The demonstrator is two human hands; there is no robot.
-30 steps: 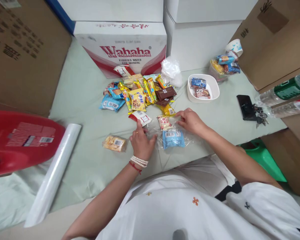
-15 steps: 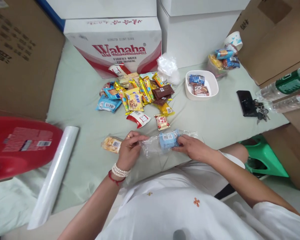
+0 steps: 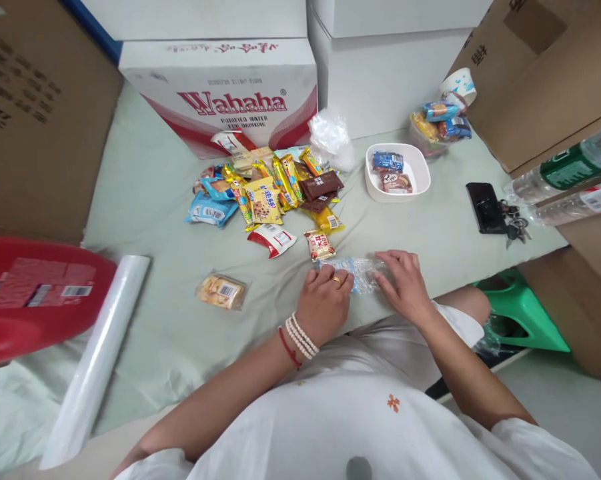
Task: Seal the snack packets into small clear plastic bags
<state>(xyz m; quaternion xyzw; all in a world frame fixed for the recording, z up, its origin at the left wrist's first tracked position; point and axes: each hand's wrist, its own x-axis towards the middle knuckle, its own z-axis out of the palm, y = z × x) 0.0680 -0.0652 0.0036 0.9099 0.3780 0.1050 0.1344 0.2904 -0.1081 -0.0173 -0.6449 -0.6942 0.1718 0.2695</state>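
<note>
Seemingly half wrapped in film [image 3: 367, 275], the blue pack [image 3: 347, 265] lies under the curled left hand [image 3: 325, 300], grip unclear; right hand [image 3: 406, 283] half-open at the film; far pile [image 3: 265, 200] remains.

Pale green cloth [image 3: 170, 313] covers the surface before me. Beyond my left hand [image 3: 325, 303] lie a heap of snack packets [image 3: 265, 200], a red-and-white packet [image 3: 273, 240] and a small cream-and-red packet [image 3: 320, 245]; left of that hand, a biscuit packet [image 3: 222, 291] and, farther off, a plastic roll [image 3: 97, 360]. Beyond my right hand [image 3: 403, 283] stands a white tub [image 3: 397, 198]; well to its right, a phone [image 3: 484, 208] and keys [image 3: 517, 229].
</note>
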